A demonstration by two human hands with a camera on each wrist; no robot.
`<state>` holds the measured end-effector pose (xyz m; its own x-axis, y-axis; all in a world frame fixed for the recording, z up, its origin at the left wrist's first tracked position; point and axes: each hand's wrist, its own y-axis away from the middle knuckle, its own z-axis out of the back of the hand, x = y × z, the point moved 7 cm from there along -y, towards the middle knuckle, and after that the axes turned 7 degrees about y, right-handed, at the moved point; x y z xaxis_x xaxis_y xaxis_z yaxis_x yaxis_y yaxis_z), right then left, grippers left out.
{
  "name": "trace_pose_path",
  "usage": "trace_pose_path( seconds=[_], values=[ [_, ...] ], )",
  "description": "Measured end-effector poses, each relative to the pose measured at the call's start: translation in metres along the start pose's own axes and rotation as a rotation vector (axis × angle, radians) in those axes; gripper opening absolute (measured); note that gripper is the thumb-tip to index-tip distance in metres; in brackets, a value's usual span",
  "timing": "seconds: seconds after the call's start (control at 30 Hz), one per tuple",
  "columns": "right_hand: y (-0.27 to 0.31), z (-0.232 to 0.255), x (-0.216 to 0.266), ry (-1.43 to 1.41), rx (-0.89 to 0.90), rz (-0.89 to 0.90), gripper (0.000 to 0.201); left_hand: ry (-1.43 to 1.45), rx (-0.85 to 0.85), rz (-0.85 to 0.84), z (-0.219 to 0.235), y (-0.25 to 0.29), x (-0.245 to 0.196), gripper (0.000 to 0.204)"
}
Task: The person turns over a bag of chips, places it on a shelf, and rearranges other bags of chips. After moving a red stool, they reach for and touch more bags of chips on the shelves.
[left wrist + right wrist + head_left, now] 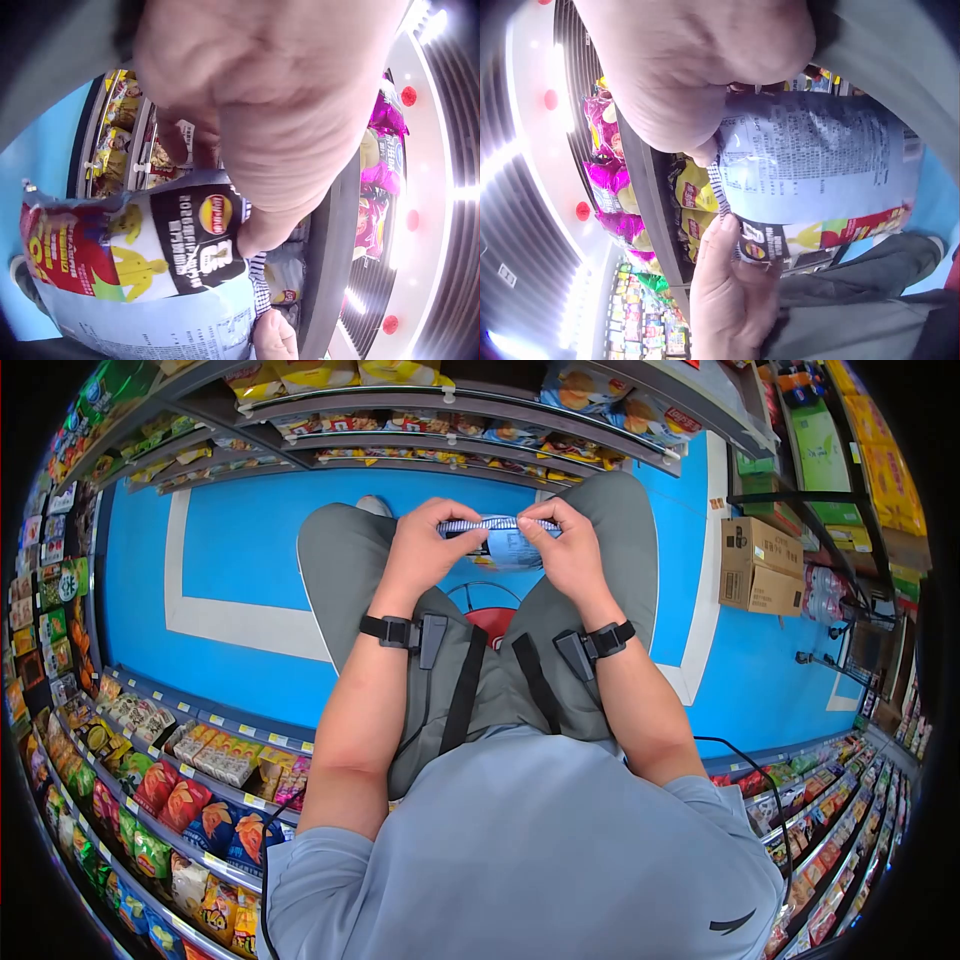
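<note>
Between the person's knees, both hands pinch the striped top seam of a light blue bag of potato chips [512,552]. The left hand [428,552] has its thumb and fingers on one end of the seam; the right hand [568,550] grips the other end. In the left wrist view the bag [157,311] shows its printed back, with a black, white and red panel and a yellow logo. Small dark text covers the bag [810,165] in the right wrist view, where the left thumb presses the seam. The bag's front faces away, hidden.
Shelves of snack bags [400,422] stand just ahead. More packed shelves [190,800] run behind at the left and right. A cardboard box [762,568] sits on the blue floor [240,550] at the right. Below the hands is a red round object [490,622].
</note>
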<state>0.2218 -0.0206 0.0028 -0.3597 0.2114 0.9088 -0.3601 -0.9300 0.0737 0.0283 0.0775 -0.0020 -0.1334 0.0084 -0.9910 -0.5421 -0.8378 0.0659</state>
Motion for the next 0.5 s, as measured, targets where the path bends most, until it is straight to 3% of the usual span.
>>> trace_pose_path(
  seconds=[0.5],
  values=[
    [0.0007, -0.0083, 0.0034, 0.019, 0.028, 0.061, 0.014, -0.252, 0.067, -0.098, -0.0060, -0.0015, -0.0059, 0.020]
  ],
)
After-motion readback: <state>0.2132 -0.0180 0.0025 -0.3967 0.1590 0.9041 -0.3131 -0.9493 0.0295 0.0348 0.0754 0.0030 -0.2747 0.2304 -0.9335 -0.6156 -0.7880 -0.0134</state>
